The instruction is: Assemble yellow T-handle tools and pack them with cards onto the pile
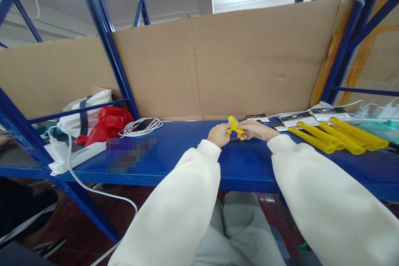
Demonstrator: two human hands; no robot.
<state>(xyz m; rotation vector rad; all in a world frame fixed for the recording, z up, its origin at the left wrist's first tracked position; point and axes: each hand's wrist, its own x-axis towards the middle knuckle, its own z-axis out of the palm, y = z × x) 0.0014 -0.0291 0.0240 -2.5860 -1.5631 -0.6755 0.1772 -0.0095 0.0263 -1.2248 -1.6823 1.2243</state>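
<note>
In front of me, just above the blue shelf [187, 153], a small yellow piece [232, 123] is between my two hands. It has angled parts and a greyish flat area by its top; its exact kind is too small to make out. My left hand [219, 134] pinches its left side with curled fingers. From the right, my right hand [257, 129] grips the other side between thumb and fingers. A thin dark item lies partly hidden beneath the hands. Right of my right hand lie several yellow tubes [314, 140].
Flat packets with black-and-white cards [293, 119] lie behind the tubes. At left are a coiled white cable [141, 126], a red plastic bag [107, 124] and a white power strip [84, 154]. Cardboard [249, 62] walls the back between blue posts. Another person's leg [28, 212] shows lower left.
</note>
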